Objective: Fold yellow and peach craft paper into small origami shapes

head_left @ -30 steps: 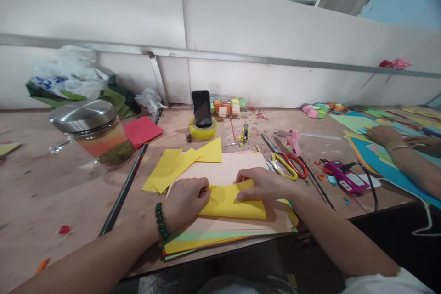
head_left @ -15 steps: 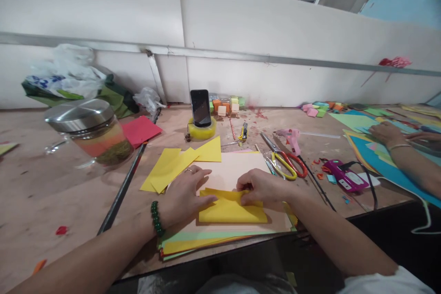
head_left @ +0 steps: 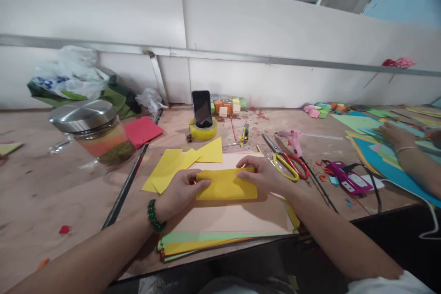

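A folded piece of yellow paper (head_left: 225,188) is held up between both hands, over a stack of coloured sheets (head_left: 237,218) with a pale pink one on top. My left hand (head_left: 182,190), with a green bead bracelet at the wrist, pinches its left end between thumb and fingers. At the right end, my right hand (head_left: 262,174) grips it with the thumb in front and the fingers behind. Loose yellow paper pieces (head_left: 165,167) lie just beyond my left hand. Scissors (head_left: 285,158) with red and yellow handles rest beyond my right hand.
A lidded glass jar (head_left: 98,135) and red paper (head_left: 143,131) are on the left. A phone (head_left: 202,109) leans on a tape roll (head_left: 203,131) behind the stack. Rightward lie a pink glue gun (head_left: 292,140), a purple device (head_left: 346,178) with a cord, and another person's hand (head_left: 396,135).
Both hands have lifted the folded yellow paper off the stack and moved it slightly away from me. Its near face now tilts up toward me, held at both ends.
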Available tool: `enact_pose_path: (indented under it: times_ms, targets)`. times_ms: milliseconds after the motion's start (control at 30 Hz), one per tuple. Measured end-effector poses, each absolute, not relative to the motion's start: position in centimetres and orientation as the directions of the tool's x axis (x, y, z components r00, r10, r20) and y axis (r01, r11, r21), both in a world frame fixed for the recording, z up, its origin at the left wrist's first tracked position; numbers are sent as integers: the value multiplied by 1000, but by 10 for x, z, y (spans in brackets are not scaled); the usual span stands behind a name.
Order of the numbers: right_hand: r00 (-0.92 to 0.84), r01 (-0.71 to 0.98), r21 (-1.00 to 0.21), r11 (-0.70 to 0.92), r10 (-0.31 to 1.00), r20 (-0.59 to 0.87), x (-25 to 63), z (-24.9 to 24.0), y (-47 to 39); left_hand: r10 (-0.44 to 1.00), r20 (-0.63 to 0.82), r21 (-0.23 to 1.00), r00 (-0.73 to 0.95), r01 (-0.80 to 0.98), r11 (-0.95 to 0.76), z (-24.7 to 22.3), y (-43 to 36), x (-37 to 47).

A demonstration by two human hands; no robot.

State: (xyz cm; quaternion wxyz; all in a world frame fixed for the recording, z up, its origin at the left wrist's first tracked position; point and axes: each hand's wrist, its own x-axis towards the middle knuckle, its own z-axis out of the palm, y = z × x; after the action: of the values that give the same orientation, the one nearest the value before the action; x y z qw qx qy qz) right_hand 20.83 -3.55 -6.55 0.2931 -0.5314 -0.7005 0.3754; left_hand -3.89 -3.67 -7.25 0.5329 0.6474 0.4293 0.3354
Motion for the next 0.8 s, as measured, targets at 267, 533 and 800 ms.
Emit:
enact_pose_path:
  times_ms: [267, 533, 800]
  targets:
    - [-214, 307, -946, 105, 976, 39, 204, -76, -36, 936, -101, 995, 336, 28, 97, -66, -37, -39]
    - [-244, 242, -953, 183, 962, 123, 202, -77, -36, 959, -59, 989, 277, 148, 18, -63, -39, -37]
    - [-203, 208, -975, 71, 979, 28, 204, -79, -30, 973, -7, 983, 229, 179, -35, -62, -39, -36]
